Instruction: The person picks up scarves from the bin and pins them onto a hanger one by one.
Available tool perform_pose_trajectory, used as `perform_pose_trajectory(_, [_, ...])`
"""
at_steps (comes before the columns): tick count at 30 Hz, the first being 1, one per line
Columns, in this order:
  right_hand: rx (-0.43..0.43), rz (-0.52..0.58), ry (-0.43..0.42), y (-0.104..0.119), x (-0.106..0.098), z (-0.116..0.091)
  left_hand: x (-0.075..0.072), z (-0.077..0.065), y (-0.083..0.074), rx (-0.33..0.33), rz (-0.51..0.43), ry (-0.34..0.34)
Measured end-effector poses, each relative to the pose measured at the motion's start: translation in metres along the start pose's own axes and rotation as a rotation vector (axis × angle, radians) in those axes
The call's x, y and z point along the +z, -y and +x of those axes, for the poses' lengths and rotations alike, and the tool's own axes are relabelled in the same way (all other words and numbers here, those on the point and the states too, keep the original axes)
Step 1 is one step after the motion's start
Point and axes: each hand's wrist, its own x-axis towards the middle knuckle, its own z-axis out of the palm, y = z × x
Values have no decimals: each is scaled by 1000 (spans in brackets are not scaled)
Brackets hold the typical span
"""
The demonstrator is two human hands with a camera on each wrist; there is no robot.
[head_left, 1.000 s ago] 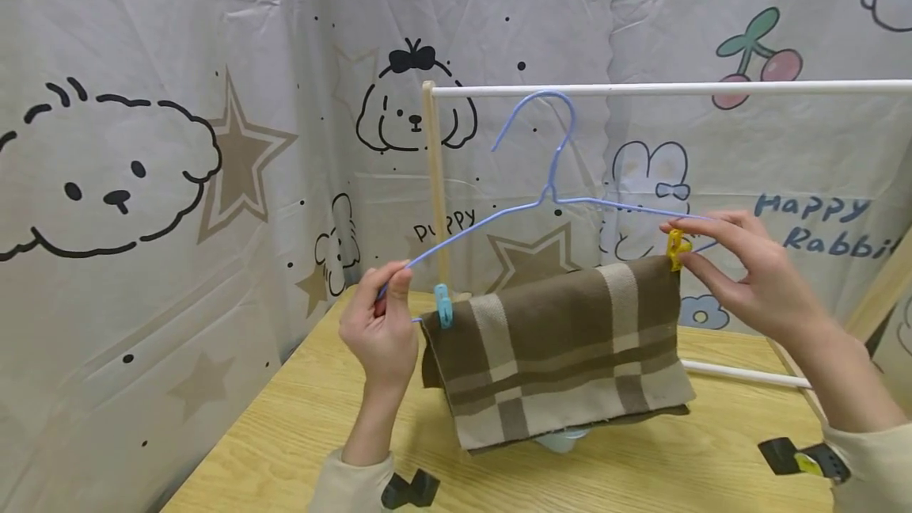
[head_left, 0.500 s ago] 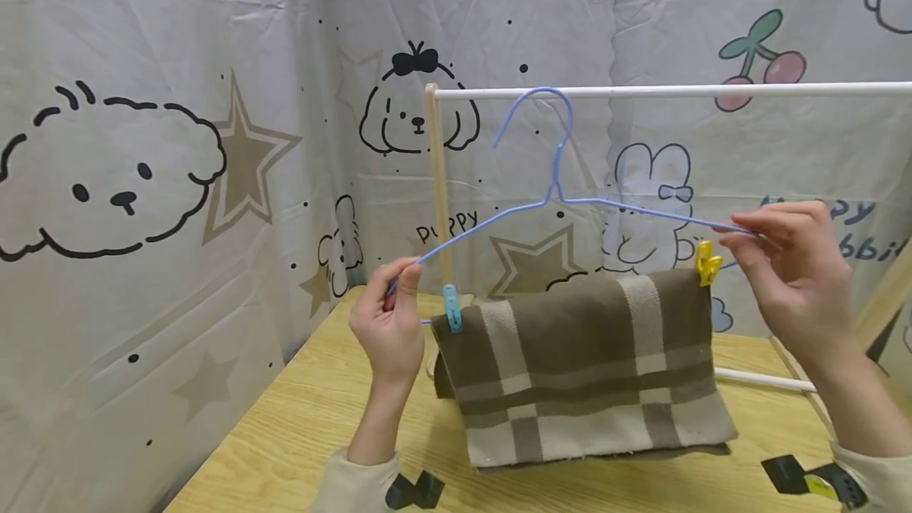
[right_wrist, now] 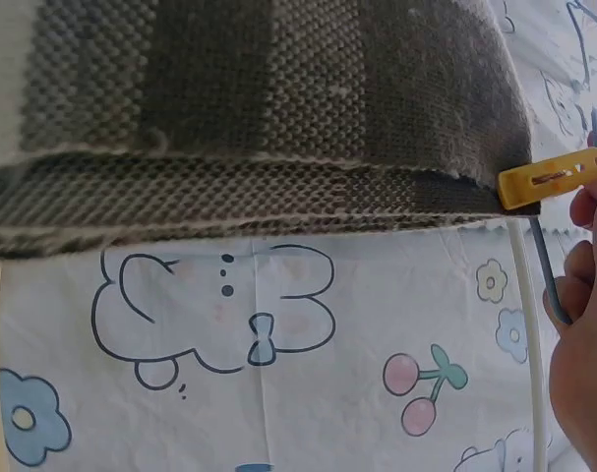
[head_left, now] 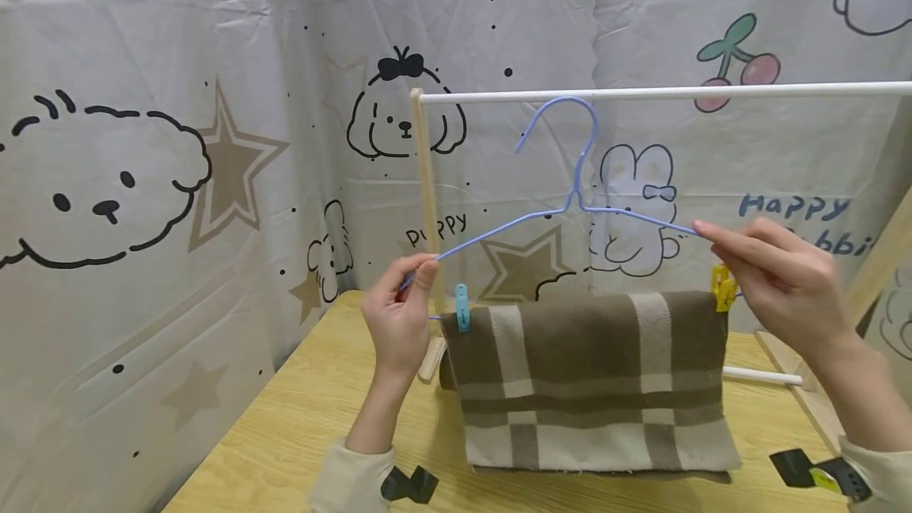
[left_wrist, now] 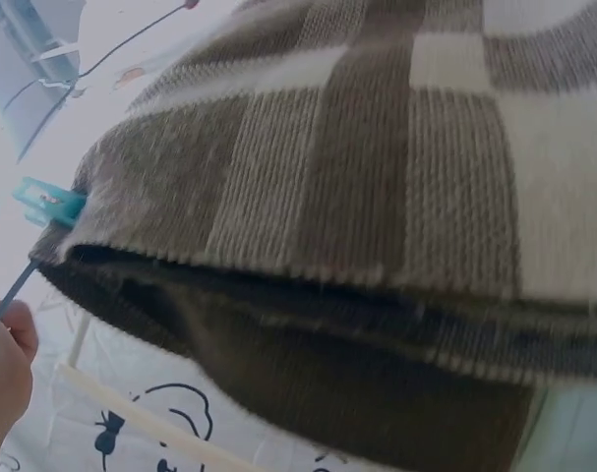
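Observation:
A blue wire clothes hanger is held up in front of the person, its hook's top level with a white rod. Whether hook and rod touch, I cannot tell. Over the hanger's lower bar drapes a folded brown-and-cream plaid cloth. A light-blue clip pins its left end and a yellow clip its right end. My left hand grips the hanger's left corner. My right hand pinches the right shoulder wire, close beside the yellow clip. In the right wrist view, fingers curl at the wire.
The white rod belongs to a rack with a wooden post behind the hanger. A lower white bar and wooden foot show near the wooden table. A printed curtain surrounds the table.
My right hand has left the yellow clip, moved to the hanger's right end, then inward along the shoulder wire. Hanger and cloth have shifted right. The left hand keeps its grip.

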Motion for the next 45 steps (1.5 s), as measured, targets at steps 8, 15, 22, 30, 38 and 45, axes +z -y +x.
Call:
perform_pose_trajectory(8, [-6,-90,-26,3,-10,-4,-7,1,9,-92,-144,196])
perform_pose_trajectory(15, [11,-99,-66,9,-19,-6,-26,8,34,-337,-229,148])
perform_pose_trajectory(22, [66,-163,-121,16,-31,-6,-35,2,89,-502,29,247])
perform_pose_trajectory(30, [121,-200,-116,7,-45,-15,-31,-13,142,-501,202,376])
perform_pose_trajectory(38, [187,-267,-109,1,-57,-17,-35,-22,173,-590,286,456])
perform_pose_trajectory(45, [327,-444,-64,4,-70,-20,-31,-27,184,-603,429,553])
